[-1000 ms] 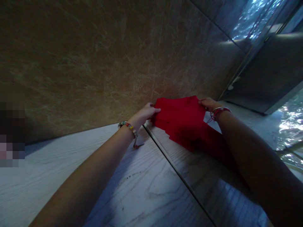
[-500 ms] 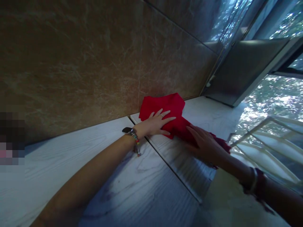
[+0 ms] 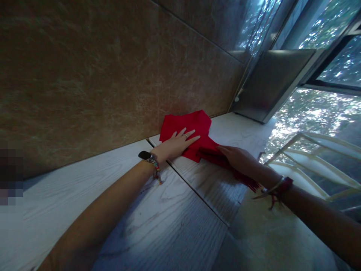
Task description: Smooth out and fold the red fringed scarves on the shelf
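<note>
Pressing palm-down on the red cloth, the left hand lies open with fingers spread and grips nothing. The right hand rests flat, fingers straight, on the cloth's darker folded strip. A second ago both hands pinched the cloth's upper edge at the wall. The cloth now lies folded on the ledge, so flattening appears under way. Cloth: thin, matte, creased. Ledge: pale wood-grain slabs, one seam. Wall: brown veined stone tile.
</note>
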Demonstrator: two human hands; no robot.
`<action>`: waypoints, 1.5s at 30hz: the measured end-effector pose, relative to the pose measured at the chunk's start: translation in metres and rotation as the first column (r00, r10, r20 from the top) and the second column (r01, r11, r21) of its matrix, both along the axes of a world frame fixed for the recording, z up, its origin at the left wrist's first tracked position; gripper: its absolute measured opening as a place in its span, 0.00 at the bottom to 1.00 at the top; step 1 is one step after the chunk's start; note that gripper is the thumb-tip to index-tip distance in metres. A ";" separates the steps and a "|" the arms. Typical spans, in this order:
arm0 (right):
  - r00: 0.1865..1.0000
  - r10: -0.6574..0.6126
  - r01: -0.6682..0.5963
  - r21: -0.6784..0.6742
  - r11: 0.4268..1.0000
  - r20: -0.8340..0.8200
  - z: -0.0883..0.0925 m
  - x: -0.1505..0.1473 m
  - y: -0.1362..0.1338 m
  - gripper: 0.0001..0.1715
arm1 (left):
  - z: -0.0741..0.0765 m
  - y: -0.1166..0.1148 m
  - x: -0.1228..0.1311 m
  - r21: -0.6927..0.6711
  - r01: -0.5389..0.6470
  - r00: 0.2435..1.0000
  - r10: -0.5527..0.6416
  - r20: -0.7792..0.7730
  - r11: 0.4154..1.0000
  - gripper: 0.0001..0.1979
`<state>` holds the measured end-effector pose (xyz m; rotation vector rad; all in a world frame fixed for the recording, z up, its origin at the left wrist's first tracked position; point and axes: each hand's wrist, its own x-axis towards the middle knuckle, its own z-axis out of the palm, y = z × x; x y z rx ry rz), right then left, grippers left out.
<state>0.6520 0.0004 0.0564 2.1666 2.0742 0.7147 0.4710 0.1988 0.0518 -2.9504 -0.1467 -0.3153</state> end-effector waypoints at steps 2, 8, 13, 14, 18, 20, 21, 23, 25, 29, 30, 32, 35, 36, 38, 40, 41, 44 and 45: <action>0.995 0.054 -0.061 0.081 0.995 0.085 0.011 0.004 -0.003 0.24 | -0.001 0.000 0.001 0.010 -0.001 1.000 0.001 0.004 1.000 0.37; 0.953 0.141 -0.202 0.215 0.956 0.269 0.014 0.014 -0.016 0.21 | -0.003 0.003 0.005 0.036 -0.049 0.996 0.046 0.081 0.998 0.34; 0.975 0.146 -0.159 0.065 0.985 0.168 -0.028 0.014 -0.024 0.25 | -0.006 0.000 0.004 0.018 -0.098 0.995 0.098 0.015 0.995 0.34; 0.981 0.134 -0.145 0.069 0.987 0.142 -0.035 0.014 -0.025 0.25 | -0.005 -0.002 0.003 0.004 -0.107 0.994 0.107 0.001 0.994 0.34; 0.997 0.039 -0.047 0.126 0.991 0.061 -0.044 0.017 -0.027 0.25 | 0.000 -0.011 0.001 -0.061 -0.147 0.989 0.145 -0.036 0.987 0.37; 1.000 -0.012 0.008 0.143 0.990 0.024 -0.044 0.021 -0.033 0.26 | 0.003 -0.015 0.001 -0.084 -0.149 0.988 0.146 -0.044 0.985 0.41; 1.000 -0.029 0.028 0.147 0.989 0.008 -0.044 0.024 -0.037 0.26 | 0.003 -0.017 0.002 -0.091 -0.144 0.989 0.140 -0.047 0.985 0.43; 0.999 -0.047 0.048 0.141 0.989 -0.010 -0.045 0.029 -0.047 0.27 | 0.004 -0.019 0.002 -0.102 -0.134 0.990 0.129 -0.059 0.986 0.44; 0.999 -0.051 0.052 0.124 0.991 -0.006 -0.047 0.036 -0.059 0.27 | 0.004 -0.020 0.003 -0.119 -0.140 0.988 0.131 -0.084 0.983 0.44; 0.996 -0.084 0.085 0.057 0.995 -0.020 -0.045 0.049 -0.088 0.32 | 0.004 -0.019 0.004 -0.156 -0.169 0.980 0.149 -0.134 0.973 0.43; 0.995 -0.092 0.093 0.021 0.995 -0.039 -0.042 0.052 -0.095 0.35 | 0.004 -0.018 0.004 -0.162 -0.170 0.979 0.148 -0.140 0.972 0.44; 0.992 -0.107 0.104 -0.047 0.993 -0.071 -0.030 0.056 -0.103 0.38 | 0.001 -0.016 0.003 -0.172 -0.167 0.979 0.143 -0.144 0.971 0.44; 0.992 -0.111 0.106 -0.075 0.992 -0.059 -0.009 0.055 -0.096 0.31 | -0.010 -0.018 -0.002 -0.176 -0.160 0.987 0.152 -0.060 0.971 0.44; 0.993 -0.102 0.099 -0.054 0.994 -0.056 -0.003 0.051 -0.088 0.28 | -0.015 -0.020 -0.005 -0.175 -0.164 0.986 0.165 -0.009 0.971 0.42; 0.995 -0.065 0.067 0.016 0.998 -0.081 0.004 0.037 -0.067 0.24 | -0.026 -0.026 -0.014 -0.181 -0.186 0.975 0.204 0.087 0.966 0.37; 0.992 -0.040 0.053 0.105 0.993 -0.123 0.001 0.015 -0.043 0.24 | -0.035 -0.033 -0.028 -0.205 -0.218 0.962 0.245 0.120 0.954 0.33; 0.991 -0.046 0.063 0.129 0.990 -0.129 -0.003 0.002 -0.032 0.24 | -0.039 -0.037 -0.038 -0.221 -0.238 0.958 0.266 0.106 0.946 0.32; 0.985 -0.051 0.073 0.134 0.988 -0.163 -0.019 -0.041 -0.006 0.27 | -0.044 -0.045 -0.078 -0.282 -0.334 0.939 0.344 -0.012 0.900 0.30; 0.980 -0.041 0.070 0.141 0.988 -0.196 -0.024 -0.057 0.000 0.28 | -0.045 -0.047 -0.095 -0.299 -0.375 0.925 0.375 -0.058 0.877 0.30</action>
